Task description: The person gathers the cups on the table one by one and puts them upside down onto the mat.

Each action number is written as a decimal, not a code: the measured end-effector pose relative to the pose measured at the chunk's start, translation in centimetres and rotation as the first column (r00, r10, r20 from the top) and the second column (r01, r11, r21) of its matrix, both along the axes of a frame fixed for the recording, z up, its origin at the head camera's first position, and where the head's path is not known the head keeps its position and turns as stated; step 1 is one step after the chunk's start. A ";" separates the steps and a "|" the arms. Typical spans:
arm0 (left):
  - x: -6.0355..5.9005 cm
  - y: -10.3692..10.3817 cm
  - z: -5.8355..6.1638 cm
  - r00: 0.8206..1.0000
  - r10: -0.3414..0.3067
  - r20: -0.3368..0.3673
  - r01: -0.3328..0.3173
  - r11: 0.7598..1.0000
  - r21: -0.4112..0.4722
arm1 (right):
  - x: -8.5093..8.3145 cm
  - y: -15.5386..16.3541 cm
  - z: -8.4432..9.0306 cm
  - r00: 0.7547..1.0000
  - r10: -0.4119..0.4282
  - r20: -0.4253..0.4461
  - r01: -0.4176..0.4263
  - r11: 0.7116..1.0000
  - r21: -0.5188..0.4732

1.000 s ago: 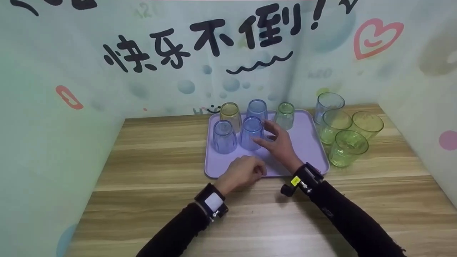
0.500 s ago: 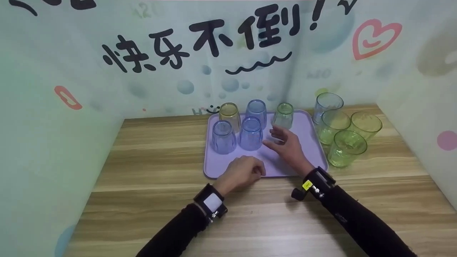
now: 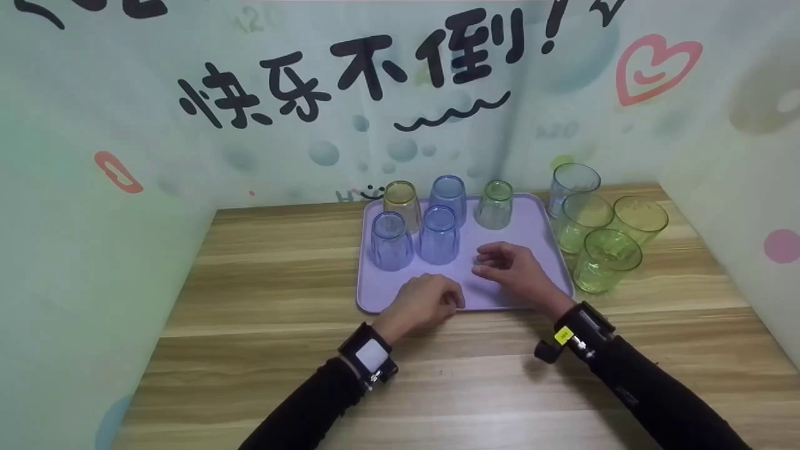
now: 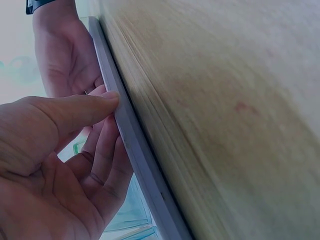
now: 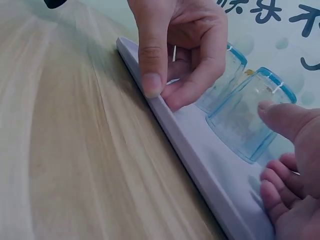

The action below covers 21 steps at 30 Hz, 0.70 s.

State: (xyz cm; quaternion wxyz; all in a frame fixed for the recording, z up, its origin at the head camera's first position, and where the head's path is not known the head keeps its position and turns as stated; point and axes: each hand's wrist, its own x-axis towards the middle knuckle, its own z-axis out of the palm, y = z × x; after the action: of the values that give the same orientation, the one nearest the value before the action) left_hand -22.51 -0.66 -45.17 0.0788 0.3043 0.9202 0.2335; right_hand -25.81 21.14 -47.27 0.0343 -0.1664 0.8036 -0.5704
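Note:
At the near edge of the purple tray [image 3: 537, 250], my left hand [image 3: 425, 300] pinches the rim, thumb outside and fingers inside, as the left wrist view shows. My right hand [image 3: 515, 275] hovers over the tray's right half with loosely bent fingers and nothing in them. Two blue glasses [image 3: 439, 237] [image 3: 392, 242] stand upside down in the front row, left of the right hand. Behind them are a yellow glass [image 3: 401, 199], another blue glass [image 3: 449, 195] and a small green glass [image 3: 495, 209], all upside down on the tray.
Right of the tray, several glasses stand mouth up on the wooden table [image 3: 269, 281]: a blue one [image 3: 572, 181], a yellowish one [image 3: 644, 215] and green ones [image 3: 606, 262]. A printed cloth wall [image 3: 281, 150] rises behind the table.
My right hand has drawn back from the front blue glass, toward the right and nearer to me. The glass stays in place on the tray. The left hand has not moved.

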 end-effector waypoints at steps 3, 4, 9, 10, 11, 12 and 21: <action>0.0 0.0 0.0 1.000 0.002 0.000 -0.002 1.000 0.005 | 1.3 0.2 1.3 0.994 0.105 -0.017 -0.104 0.993 0.055; 0.1 0.0 0.0 1.000 0.003 0.002 -0.003 1.000 0.005 | 1.7 0.3 1.8 0.990 0.141 -0.011 -0.140 0.987 0.077; 0.1 0.0 -0.1 1.000 0.013 0.015 -0.013 1.000 0.006 | 2.4 1.1 2.1 0.948 0.317 0.012 -0.314 0.934 0.170; 0.1 0.0 -0.1 1.000 0.014 0.018 -0.014 1.000 0.004 | 2.3 1.3 1.8 0.940 0.340 0.021 -0.338 0.924 0.178; 0.1 0.0 -0.1 1.000 0.015 0.020 -0.015 1.000 0.005 | 2.2 1.6 1.4 0.932 0.361 0.028 -0.360 0.914 0.185; 0.1 0.0 -0.1 1.000 0.016 0.020 -0.016 1.000 0.004 | 2.2 1.7 1.4 0.925 0.379 0.038 -0.379 0.906 0.188; 0.1 0.0 -0.2 1.000 0.014 0.016 -0.014 1.000 -0.007 | 2.3 2.3 -0.1 0.897 0.442 0.012 -0.429 0.864 0.263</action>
State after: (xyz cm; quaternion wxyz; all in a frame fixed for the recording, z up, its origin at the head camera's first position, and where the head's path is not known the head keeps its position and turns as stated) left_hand -22.44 -0.65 -45.42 0.0857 0.2959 0.9223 0.2334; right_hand -23.53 23.46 -47.33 0.1640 -0.3516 0.8133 -0.4337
